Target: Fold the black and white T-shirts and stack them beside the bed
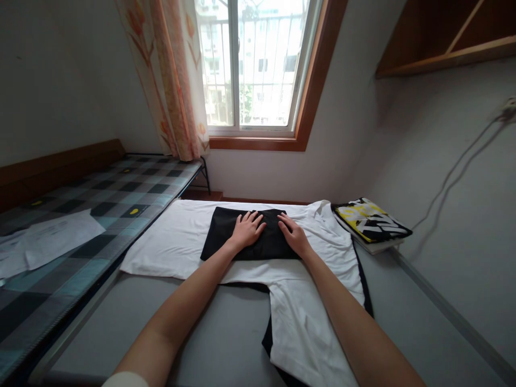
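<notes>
While papers (60, 239) are carried by the checked mattress (121, 199) at far left, 1 white garment (169, 236) is laid across the grey bench (133, 312), dark fabric (267, 338) showing at its edge. On it, 1 folded black cloth (271, 239) is placed, touched by the left hand (248, 228), grip wide, fingers spread flat, and by the right hand (294, 236), likewise spread, nothing being grasped. At right, beside the garment, 1 yellow, black and white patterned item (373, 220) is kept.
</notes>
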`<state>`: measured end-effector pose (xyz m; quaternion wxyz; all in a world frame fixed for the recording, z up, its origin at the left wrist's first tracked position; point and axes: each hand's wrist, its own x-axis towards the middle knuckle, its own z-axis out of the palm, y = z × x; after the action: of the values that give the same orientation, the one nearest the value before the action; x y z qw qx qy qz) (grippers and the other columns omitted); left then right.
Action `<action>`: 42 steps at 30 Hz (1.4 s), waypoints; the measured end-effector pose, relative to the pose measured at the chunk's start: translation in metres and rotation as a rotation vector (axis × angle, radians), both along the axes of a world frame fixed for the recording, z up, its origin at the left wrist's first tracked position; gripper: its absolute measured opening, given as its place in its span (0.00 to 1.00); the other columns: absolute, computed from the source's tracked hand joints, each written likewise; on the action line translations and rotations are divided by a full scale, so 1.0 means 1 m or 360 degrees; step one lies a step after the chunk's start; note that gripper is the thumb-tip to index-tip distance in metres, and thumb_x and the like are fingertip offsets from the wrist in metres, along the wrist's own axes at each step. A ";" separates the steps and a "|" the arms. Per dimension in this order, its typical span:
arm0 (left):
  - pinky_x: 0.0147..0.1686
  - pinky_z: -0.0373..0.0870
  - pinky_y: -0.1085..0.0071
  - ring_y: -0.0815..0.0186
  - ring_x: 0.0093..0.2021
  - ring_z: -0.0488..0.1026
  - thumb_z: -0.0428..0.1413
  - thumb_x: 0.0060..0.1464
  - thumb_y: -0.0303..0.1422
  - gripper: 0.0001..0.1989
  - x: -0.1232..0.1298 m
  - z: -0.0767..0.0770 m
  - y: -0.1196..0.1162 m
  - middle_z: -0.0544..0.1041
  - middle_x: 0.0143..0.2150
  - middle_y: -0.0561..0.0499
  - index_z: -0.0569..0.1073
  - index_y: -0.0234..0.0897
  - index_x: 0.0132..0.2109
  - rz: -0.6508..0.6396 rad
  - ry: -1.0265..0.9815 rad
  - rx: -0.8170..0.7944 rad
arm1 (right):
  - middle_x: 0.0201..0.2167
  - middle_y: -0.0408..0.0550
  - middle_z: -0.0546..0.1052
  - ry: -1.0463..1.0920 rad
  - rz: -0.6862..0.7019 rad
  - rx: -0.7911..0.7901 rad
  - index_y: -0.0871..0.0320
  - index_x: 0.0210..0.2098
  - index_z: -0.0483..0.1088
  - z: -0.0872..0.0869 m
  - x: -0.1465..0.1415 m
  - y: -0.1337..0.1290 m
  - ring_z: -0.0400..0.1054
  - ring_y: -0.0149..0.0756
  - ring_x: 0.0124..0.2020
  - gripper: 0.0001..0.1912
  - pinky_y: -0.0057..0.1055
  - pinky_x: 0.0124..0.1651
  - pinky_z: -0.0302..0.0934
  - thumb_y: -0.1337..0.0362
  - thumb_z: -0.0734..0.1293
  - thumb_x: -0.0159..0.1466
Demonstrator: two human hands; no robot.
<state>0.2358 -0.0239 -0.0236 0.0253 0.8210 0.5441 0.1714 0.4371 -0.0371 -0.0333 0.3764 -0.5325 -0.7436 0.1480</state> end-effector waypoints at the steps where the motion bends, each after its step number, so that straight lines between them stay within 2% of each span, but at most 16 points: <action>1: 0.64 0.49 0.50 0.54 0.67 0.54 0.40 0.66 0.43 0.23 -0.001 0.001 0.000 0.60 0.67 0.47 0.63 0.46 0.64 0.0001 0.0002 0.0010 | 0.63 0.55 0.65 0.0039 -0.0018 -0.0003 0.59 0.58 0.68 0.000 0.002 -0.001 0.56 0.39 0.65 0.27 0.40 0.66 0.50 0.51 0.54 0.68; 4: 0.60 0.57 0.57 0.57 0.62 0.61 0.43 0.65 0.41 0.21 -0.008 0.009 0.001 0.63 0.63 0.45 0.65 0.44 0.62 0.0024 -0.0004 0.0088 | 0.64 0.57 0.63 -0.0045 -0.0071 -0.0029 0.60 0.58 0.69 -0.003 0.006 -0.003 0.55 0.41 0.65 0.26 0.41 0.66 0.49 0.53 0.58 0.66; 7: 0.54 0.63 0.60 0.55 0.56 0.67 0.51 0.59 0.40 0.20 -0.018 0.020 0.001 0.67 0.56 0.42 0.68 0.40 0.57 0.0115 0.0019 0.0142 | 0.67 0.58 0.58 -0.0191 -0.0086 -0.0067 0.62 0.59 0.67 -0.007 0.003 -0.005 0.50 0.44 0.68 0.27 0.42 0.68 0.47 0.55 0.60 0.65; 11: 0.47 0.68 0.65 0.58 0.47 0.72 0.55 0.55 0.40 0.16 -0.027 0.034 -0.001 0.71 0.49 0.46 0.70 0.41 0.50 0.0001 0.0098 -0.0071 | 0.69 0.57 0.53 -0.0305 -0.0067 -0.0081 0.60 0.61 0.65 -0.009 -0.003 -0.007 0.44 0.48 0.70 0.28 0.45 0.68 0.45 0.53 0.61 0.65; 15: 0.40 0.69 0.69 0.60 0.42 0.75 0.55 0.54 0.42 0.14 -0.026 0.040 -0.004 0.74 0.46 0.50 0.70 0.44 0.47 -0.0083 0.0184 -0.0225 | 0.69 0.57 0.52 -0.0389 -0.0072 -0.0082 0.59 0.61 0.65 -0.008 -0.006 -0.009 0.42 0.51 0.70 0.29 0.47 0.68 0.44 0.51 0.61 0.65; 19: 0.40 0.69 0.69 0.60 0.43 0.75 0.55 0.54 0.41 0.12 -0.022 0.041 -0.005 0.76 0.45 0.50 0.71 0.44 0.44 -0.0069 0.0243 -0.0190 | 0.70 0.57 0.51 -0.0465 -0.0062 -0.0103 0.59 0.62 0.64 -0.008 -0.008 -0.010 0.40 0.53 0.70 0.30 0.47 0.68 0.44 0.50 0.61 0.65; 27: 0.42 0.70 0.66 0.56 0.45 0.76 0.56 0.51 0.39 0.12 -0.028 0.046 -0.002 0.79 0.44 0.49 0.73 0.44 0.44 0.0036 0.0274 -0.0319 | 0.70 0.57 0.49 -0.0554 -0.0042 -0.0113 0.58 0.63 0.63 -0.003 -0.012 -0.011 0.37 0.53 0.70 0.31 0.47 0.68 0.44 0.49 0.60 0.66; 33: 0.41 0.70 0.68 0.58 0.45 0.76 0.54 0.54 0.40 0.11 -0.025 0.045 0.001 0.79 0.44 0.49 0.75 0.44 0.42 0.0112 0.0160 -0.0412 | 0.69 0.56 0.54 -0.0819 -0.0056 -0.0094 0.57 0.64 0.61 0.006 -0.023 -0.019 0.40 0.54 0.70 0.31 0.47 0.66 0.46 0.48 0.58 0.67; 38: 0.41 0.71 0.65 0.56 0.43 0.77 0.45 0.59 0.52 0.23 -0.011 0.039 -0.002 0.80 0.41 0.47 0.76 0.41 0.38 0.0284 0.0058 -0.0419 | 0.69 0.56 0.54 -0.0919 -0.0087 -0.0117 0.56 0.65 0.59 0.011 -0.028 -0.024 0.40 0.53 0.70 0.32 0.47 0.65 0.46 0.47 0.56 0.68; 42: 0.42 0.71 0.64 0.54 0.45 0.76 0.45 0.60 0.50 0.23 0.001 0.031 -0.011 0.78 0.45 0.42 0.75 0.37 0.40 0.0392 0.0087 -0.0246 | 0.69 0.54 0.54 -0.0961 -0.0088 -0.0116 0.56 0.65 0.60 0.012 -0.029 -0.025 0.40 0.53 0.70 0.32 0.47 0.65 0.46 0.47 0.55 0.68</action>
<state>0.2373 -0.0345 0.0074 0.0524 0.7479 0.6528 0.1084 0.4078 -0.0624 -0.0215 0.1229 -0.5857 -0.8012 -0.0007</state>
